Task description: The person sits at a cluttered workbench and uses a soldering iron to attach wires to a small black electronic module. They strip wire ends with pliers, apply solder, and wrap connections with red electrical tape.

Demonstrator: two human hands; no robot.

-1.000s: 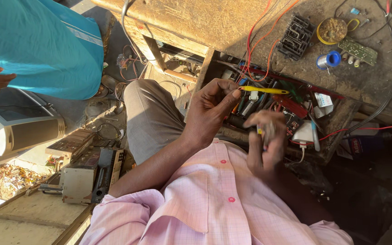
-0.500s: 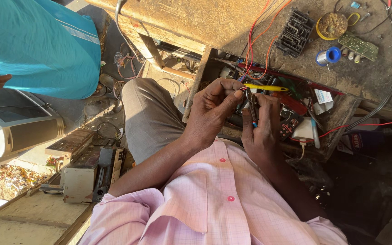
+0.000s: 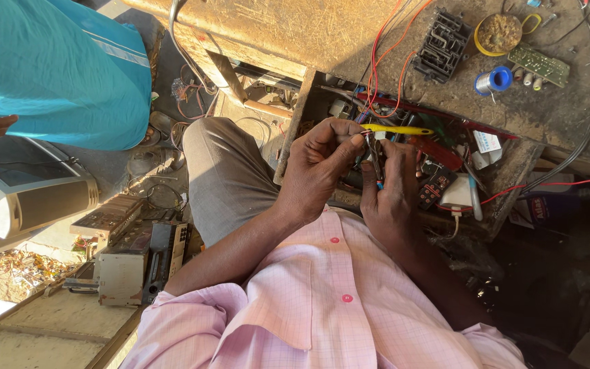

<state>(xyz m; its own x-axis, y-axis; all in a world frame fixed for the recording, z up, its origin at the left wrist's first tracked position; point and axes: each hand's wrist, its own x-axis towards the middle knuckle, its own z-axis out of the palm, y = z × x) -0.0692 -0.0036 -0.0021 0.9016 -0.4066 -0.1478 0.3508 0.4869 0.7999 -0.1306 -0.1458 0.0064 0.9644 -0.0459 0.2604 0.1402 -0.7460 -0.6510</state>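
Pinching a small dark part [image 3: 375, 152] between both hands over the open drawer [image 3: 513, 179] at the bench's front edge: my left hand [image 3: 319, 164] fingers closed on it, right hand [image 3: 392, 188] gripping it too. Yellow-handled tool [image 3: 397, 129] just above. Blue solder spool [image 3: 493, 80] and green circuit board [image 3: 539, 65] sit near the bench's far right corner.

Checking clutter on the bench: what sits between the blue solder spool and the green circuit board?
Head view: a few small pale cylindrical parts lie on the dusty bench between the blue spool and green circuit board.
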